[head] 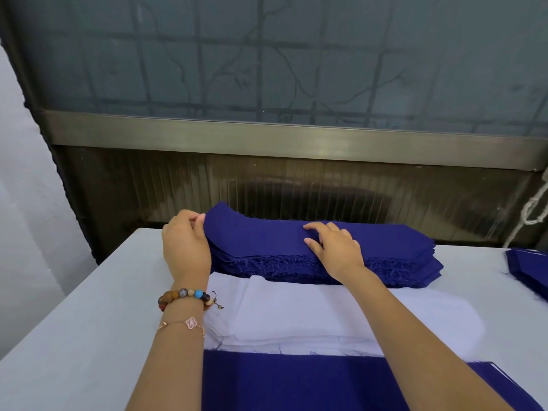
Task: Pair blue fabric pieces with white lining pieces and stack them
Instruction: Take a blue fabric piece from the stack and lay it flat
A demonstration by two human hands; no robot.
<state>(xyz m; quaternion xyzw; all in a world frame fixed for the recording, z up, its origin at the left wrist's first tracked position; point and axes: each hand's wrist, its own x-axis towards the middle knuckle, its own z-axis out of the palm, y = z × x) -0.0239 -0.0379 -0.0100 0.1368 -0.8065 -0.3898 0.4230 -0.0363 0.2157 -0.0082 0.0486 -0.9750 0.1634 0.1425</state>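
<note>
A thick stack of blue fabric pieces (385,250) lies at the far side of the table, its front edge frayed. My left hand (185,247) pinches the left end of the top blue piece (252,235), which is lifted and curled up there. My right hand (333,246) rests on the same piece near its middle, fingers spread and pressing down. In front of that stack sits a pile of white lining pieces (296,315). Nearest me lies a paired stack with a blue piece (296,384) on top.
The white table (89,321) ends at a left edge beside a pale wall. More blue pieces (530,271) lie at the far right. A dark ribbed panel and a metal window rail (296,137) stand right behind the table. A cord hangs at the right.
</note>
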